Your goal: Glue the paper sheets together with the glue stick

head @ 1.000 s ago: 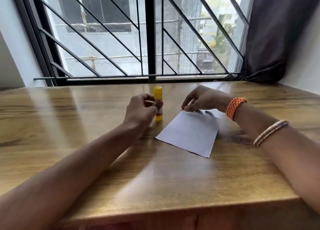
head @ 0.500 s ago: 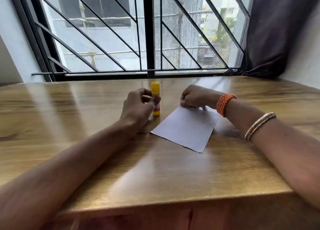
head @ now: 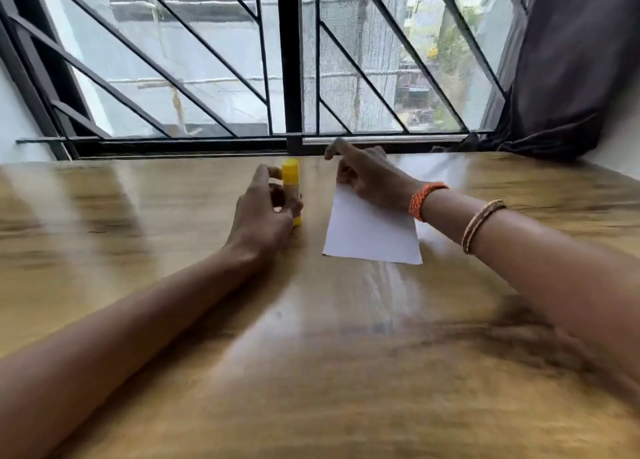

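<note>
Upright on the glossy brown wooden tabletop stands the yellow-capped glue stick, and the left hand curls its fingers and thumb around the lower part of the tube, leaving only the yellow cap and a bit of the yellow base showing. Just to the right of it lies the white rectangular paper sheet, flat on the wood and apart from the glue stick. The right hand rests on the far edge of that sheet; its forefinger sticks out straight toward the window, while the other fingers are bent down at the paper's edge, though motion blur hides whether they pinch it. An orange beaded bracelet and a thin gold-and-white bangle sit on the right wrist. Beyond the table are a black barred window and a dark curtain.
</note>
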{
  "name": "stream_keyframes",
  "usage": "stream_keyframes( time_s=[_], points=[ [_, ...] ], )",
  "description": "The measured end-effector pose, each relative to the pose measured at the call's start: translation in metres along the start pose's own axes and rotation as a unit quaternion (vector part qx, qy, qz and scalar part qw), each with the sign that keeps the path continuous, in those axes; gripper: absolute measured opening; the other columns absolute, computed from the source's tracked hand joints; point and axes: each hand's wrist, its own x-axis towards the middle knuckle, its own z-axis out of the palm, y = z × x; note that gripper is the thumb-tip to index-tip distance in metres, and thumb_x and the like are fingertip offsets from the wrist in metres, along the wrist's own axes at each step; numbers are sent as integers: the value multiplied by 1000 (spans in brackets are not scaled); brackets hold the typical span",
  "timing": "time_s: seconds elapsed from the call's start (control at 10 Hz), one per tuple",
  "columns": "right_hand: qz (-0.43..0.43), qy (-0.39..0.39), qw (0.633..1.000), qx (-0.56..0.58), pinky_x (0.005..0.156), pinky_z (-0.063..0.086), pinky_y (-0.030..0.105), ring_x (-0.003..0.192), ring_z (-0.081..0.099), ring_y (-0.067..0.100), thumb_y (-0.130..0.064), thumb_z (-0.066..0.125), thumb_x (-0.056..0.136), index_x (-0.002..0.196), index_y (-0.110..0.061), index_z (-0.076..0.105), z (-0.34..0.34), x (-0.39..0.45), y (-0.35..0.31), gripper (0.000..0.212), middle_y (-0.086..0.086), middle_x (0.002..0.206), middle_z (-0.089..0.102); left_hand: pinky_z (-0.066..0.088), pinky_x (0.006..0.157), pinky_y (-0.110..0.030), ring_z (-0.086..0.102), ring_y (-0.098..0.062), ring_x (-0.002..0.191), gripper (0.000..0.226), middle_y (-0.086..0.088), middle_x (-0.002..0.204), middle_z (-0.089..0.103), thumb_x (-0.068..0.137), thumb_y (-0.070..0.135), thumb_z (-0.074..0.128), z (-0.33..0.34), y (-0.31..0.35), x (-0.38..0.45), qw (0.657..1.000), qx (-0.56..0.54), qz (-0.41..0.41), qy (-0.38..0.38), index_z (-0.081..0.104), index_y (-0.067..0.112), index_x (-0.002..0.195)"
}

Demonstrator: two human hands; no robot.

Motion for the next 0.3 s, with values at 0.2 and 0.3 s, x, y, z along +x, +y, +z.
stream_keyframes(
  time_s=[0.2,0.3],
  points=[
    [-43,-15,998,39,72,52,44,70,61,23,4,54,80,126,-5,51,-1,11,1,46,4,77,65,54,85,-36,68,-15,88,40,2,96,69,83,7,66,-7,4,-1,998,3,-33,-57,45,19,116],
    [-64,8,998,0,74,54,41,82,65,26,-3,68,83,123,-5,56,-9,14,-1,42,9,90,71,51,87,-28,66,-12,95,56,2,108,66,81,9,68,-18,15,-7,993,-9,-87,-79,39,21,127]
  ],
)
